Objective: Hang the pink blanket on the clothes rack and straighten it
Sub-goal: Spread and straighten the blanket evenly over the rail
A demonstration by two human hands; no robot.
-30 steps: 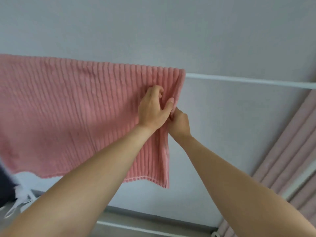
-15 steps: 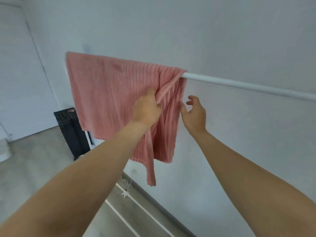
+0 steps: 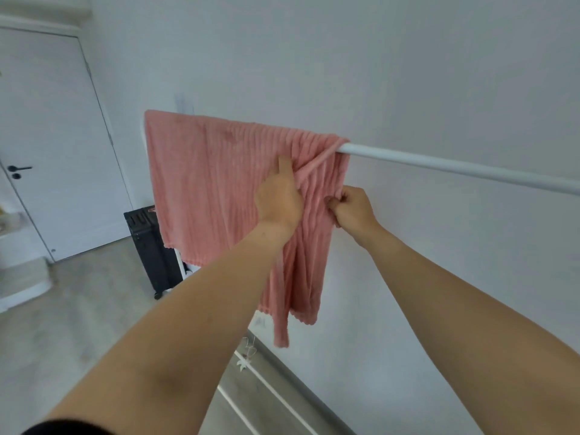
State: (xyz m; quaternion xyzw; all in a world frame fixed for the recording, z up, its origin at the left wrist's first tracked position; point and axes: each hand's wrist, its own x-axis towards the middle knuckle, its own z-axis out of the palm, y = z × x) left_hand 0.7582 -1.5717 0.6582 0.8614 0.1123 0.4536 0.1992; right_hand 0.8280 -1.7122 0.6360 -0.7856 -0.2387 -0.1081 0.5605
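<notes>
The pink ribbed blanket point(image 3: 213, 189) hangs over the white top rail point(image 3: 439, 164) of the clothes rack, covering the rail's left part. Its right side is bunched, with a fold running up to the rail and a narrow strip dangling lower than the rest. My left hand point(image 3: 279, 196) grips that fold of the front layer, thumb pointing up. Just to the right, my right hand point(image 3: 353, 208) pinches the blanket's right edge a little below the rail. The rail's left end is hidden under the cloth.
A white wall stands close behind the rack. The rack's lower white bars point(image 3: 266, 394) run along the floor below my arms. A black suitcase point(image 3: 150, 246) stands behind the blanket's lower left corner. A white door point(image 3: 53, 136) is at the far left.
My right hand, open beside the blanket half a second ago, has closed on its right edge. The view has swung left and down, showing the door and floor. My left hand keeps its grip.
</notes>
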